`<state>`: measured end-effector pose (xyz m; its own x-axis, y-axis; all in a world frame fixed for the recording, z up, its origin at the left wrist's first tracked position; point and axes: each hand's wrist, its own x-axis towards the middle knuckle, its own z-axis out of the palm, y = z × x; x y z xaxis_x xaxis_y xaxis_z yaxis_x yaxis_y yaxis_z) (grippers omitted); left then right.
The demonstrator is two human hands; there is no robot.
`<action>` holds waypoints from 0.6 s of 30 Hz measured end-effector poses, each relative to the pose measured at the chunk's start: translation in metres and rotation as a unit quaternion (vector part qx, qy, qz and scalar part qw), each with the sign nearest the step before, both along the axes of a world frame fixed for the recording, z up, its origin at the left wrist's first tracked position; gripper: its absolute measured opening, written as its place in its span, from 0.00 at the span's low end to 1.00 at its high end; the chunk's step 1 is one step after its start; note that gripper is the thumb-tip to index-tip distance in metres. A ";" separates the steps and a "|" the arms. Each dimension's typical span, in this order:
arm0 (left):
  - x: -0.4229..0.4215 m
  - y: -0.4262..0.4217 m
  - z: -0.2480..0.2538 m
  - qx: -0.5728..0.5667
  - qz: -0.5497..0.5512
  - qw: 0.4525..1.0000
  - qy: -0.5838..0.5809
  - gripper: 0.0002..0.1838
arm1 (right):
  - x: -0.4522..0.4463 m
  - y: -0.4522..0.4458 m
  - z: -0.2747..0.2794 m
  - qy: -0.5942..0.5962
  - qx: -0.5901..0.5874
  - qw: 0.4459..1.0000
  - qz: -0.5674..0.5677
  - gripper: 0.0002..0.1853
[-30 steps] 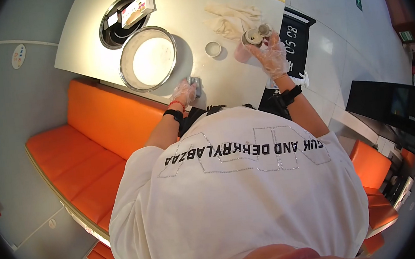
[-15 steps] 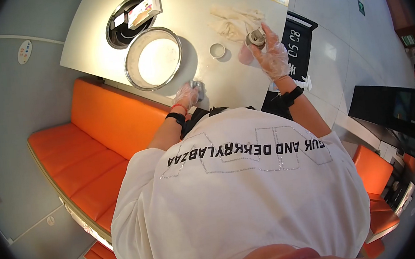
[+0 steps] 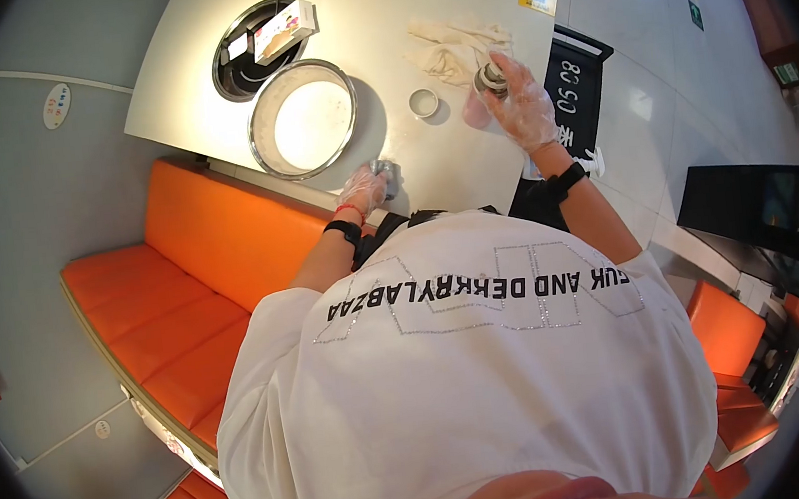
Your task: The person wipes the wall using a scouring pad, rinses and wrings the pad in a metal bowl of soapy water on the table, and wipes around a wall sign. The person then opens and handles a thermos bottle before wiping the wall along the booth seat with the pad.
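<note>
One pink bottle (image 3: 477, 111) is held by its grey top (image 3: 491, 80), seemingly for steadiness, in the right hand (image 3: 526, 112) near the counter (image 3: 455, 172)'s right edge, a grey object (image 3: 389, 178) being gripped by the left hand (image 3: 363, 190) at the near edge.

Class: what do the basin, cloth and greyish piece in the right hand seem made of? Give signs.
Basin: probably polished metal, by its bright silvery rim. Cloth: seemingly matt fabric, judging by its loose folds. Greyish piece: perhaps metal, from its slight sheen, though the right hand partly covers it.
</note>
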<state>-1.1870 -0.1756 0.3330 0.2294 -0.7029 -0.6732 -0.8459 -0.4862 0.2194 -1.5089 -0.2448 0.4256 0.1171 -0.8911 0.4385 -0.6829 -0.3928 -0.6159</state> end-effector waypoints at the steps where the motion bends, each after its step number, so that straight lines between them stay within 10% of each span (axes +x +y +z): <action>1: 0.000 0.001 -0.002 -0.003 0.003 1.000 0.001 0.29 | 0.001 -0.002 -0.001 -0.010 0.040 0.999 -0.010 0.32; 12: 0.012 0.010 -0.016 -0.041 -0.011 0.999 0.030 0.25 | 0.020 -0.028 -0.024 -0.022 0.024 0.999 -0.010 0.29; 14: 0.033 0.023 -0.032 -0.145 -0.199 0.967 0.065 0.23 | 0.029 -0.036 -0.029 0.005 0.068 0.998 -0.010 0.32; 18: 0.030 0.016 -0.057 -0.086 -0.017 0.995 0.042 0.23 | 0.037 -0.034 -0.002 -0.006 0.118 0.993 0.015 0.33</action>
